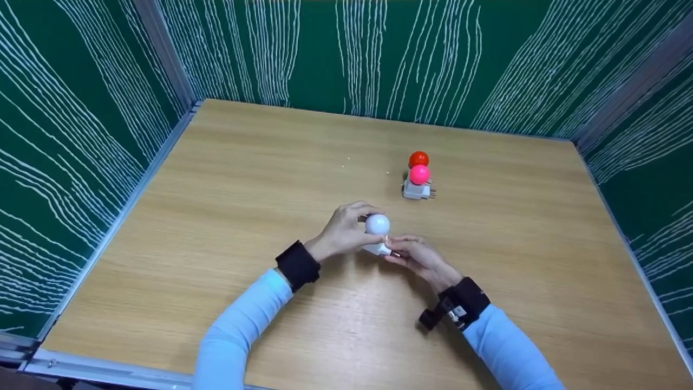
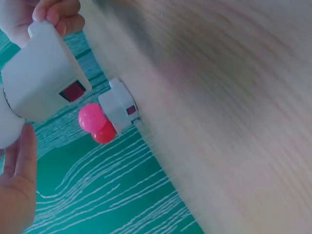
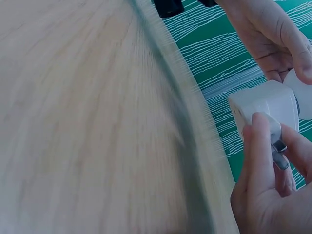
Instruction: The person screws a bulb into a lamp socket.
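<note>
My left hand (image 1: 344,230) curls its fingers and thumb around a round white bulb (image 1: 377,224). The bulb sits on a boxy white plug-in lamp socket (image 2: 46,73) with a dark red switch on one face. My right hand (image 1: 419,257) pinches the plug end of that socket between fingers and thumb. Metal plug pins (image 3: 280,155) stick out between the right fingers in the right wrist view. Both hands hold the piece above the table, and the left wrist view shows the right fingers (image 2: 61,14) at the plug end.
Farther back on the wooden table (image 1: 260,162), right of the hands, stand white plug-in sockets (image 1: 416,189) with a pink bulb (image 1: 419,174) and a red bulb (image 1: 418,158). Tiny white specks lie nearby. Green panels (image 1: 319,54) with white lines border the table.
</note>
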Tool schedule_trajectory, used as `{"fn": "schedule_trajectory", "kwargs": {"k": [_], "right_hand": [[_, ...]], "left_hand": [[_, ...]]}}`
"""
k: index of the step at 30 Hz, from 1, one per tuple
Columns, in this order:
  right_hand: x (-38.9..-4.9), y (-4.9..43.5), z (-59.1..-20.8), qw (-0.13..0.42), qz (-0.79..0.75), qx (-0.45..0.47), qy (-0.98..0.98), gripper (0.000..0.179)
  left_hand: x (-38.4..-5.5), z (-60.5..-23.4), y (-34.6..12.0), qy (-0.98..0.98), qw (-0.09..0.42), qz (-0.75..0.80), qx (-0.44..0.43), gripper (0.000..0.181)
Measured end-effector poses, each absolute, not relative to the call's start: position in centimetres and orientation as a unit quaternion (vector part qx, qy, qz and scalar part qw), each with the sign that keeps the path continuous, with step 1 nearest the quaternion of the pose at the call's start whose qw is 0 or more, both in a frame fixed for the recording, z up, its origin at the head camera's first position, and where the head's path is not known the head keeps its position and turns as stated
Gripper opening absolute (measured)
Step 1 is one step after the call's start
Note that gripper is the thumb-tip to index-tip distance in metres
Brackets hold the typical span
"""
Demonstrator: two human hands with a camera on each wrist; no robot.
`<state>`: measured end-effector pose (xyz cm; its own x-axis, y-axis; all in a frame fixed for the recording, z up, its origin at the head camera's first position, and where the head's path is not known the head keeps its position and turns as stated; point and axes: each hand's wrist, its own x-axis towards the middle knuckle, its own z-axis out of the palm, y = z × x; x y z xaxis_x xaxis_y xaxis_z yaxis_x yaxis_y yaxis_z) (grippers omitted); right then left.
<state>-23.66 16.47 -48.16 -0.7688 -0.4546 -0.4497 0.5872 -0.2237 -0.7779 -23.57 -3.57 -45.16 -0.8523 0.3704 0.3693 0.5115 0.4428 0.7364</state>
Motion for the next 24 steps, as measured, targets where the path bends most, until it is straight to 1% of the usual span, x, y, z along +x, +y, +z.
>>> {"fn": "schedule_trajectory", "kwargs": {"k": [4, 11, 14, 18, 20, 22, 24], "right_hand": [[-23.7, 16.6, -48.3, 0.325, -0.785, 0.068, 0.523, 0.012], [-23.8, 17.1, -48.4, 0.291, -0.775, 0.081, 0.555, 0.009], [-23.9, 17.4, -48.2, 0.282, -0.769, 0.080, 0.568, 0.012], [-23.9, 17.8, -48.0, 0.282, -0.767, 0.069, 0.573, 0.024], [-23.9, 18.0, -48.0, 0.280, -0.767, 0.067, 0.574, 0.028], [-23.9, 18.1, -48.1, 0.274, -0.765, 0.066, 0.579, 0.029], [-23.9, 18.0, -48.3, 0.257, -0.750, 0.053, 0.607, 0.032]], "left_hand": [[-23.7, -45.1, -3.4, -0.841, 0.070, -0.466, -0.266, 0.048], [-23.7, -45.5, -2.7, -0.838, 0.065, -0.476, -0.259, 0.054], [-23.7, -45.7, -2.7, -0.839, 0.053, -0.473, -0.266, 0.062], [-23.8, -45.9, -2.8, -0.850, 0.007, -0.463, -0.251, 0.078], [-23.8, -46.0, -2.8, -0.857, -0.021, -0.457, -0.236, 0.078], [-23.9, -46.1, -2.6, -0.861, -0.039, -0.455, -0.223, 0.069], [-24.0, -46.2, -2.4, -0.864, -0.044, -0.452, -0.219, 0.060]]}}
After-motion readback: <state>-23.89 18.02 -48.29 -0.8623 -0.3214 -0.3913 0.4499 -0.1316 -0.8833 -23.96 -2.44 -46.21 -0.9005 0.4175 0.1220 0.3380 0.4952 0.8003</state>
